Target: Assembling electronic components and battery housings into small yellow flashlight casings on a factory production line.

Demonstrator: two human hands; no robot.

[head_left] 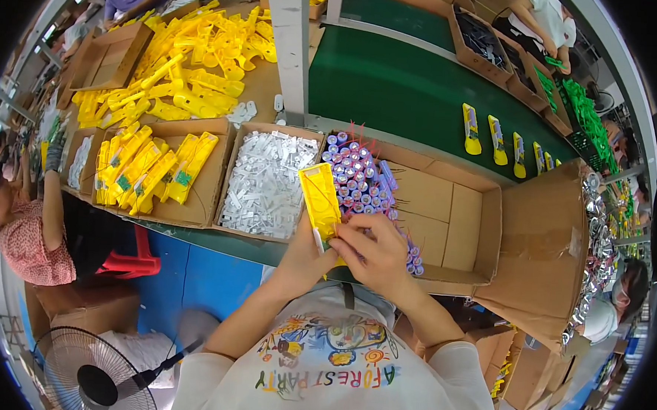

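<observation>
- At the near edge of the bench, the left hand [301, 257] is closed round the lower end of a yellow plastic casing [321, 199], holding it tilted with its open side up, above the front rim of the cardboard boxes.
- The right hand [374, 252] is curled over the casing's bottom end, fingertips pinched together on some small part there; what that part is I cannot tell, as the fingers hide it.
- To do this fitting well (a judgement only), the left grip should stay low and firm so the casing does not twist, while the right fingertips press squarely rather than at a slant.
- Just behind the hands, a box holds purple-capped cylinders [361, 178] with red leads, packed upright; the rest of that wide cardboard box [458, 219] is bare.
- To the left sit a box of small white parts [266, 183] and a box of yellow casings [152, 167].
- Beyond runs a green conveyor belt [401, 90] carrying several finished yellow pieces [471, 129]; a loose heap of yellow shells [191, 57] covers the far table.
- Other people work around the line, and a floor fan [97, 375] stands on the blue floor at lower left.
</observation>
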